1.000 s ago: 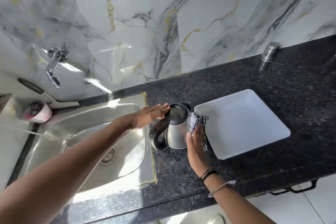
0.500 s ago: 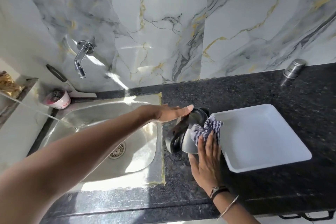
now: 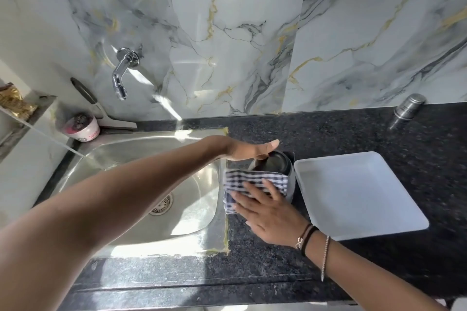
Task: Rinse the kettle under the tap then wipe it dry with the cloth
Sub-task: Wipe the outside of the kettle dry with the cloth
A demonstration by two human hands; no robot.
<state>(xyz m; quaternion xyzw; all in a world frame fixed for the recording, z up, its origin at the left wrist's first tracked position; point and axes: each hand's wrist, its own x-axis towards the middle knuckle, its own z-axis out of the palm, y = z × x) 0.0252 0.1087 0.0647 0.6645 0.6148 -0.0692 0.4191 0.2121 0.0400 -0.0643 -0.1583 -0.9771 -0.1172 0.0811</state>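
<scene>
Kettle wiped dry on the counter between sink and tray

The kettle (image 3: 275,166) was steadied from above by the left hand (image 3: 249,150), fingers together and flat; the checked cloth (image 3: 252,184) was pressed to its near side by the right hand (image 3: 271,214), fingers spread. With no real grip, it could be tipped toward the sink (image 3: 121,156).

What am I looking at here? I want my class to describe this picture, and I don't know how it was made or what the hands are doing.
No machine here: a person wears a camera on the head, looking down at their own arms. The left hand rests flat on top of a steel kettle standing on the black counter. The right hand presses a checked cloth against the kettle's side. Beside it lie a white tray and a steel sink under a wall tap; no water is visibly running.
</scene>
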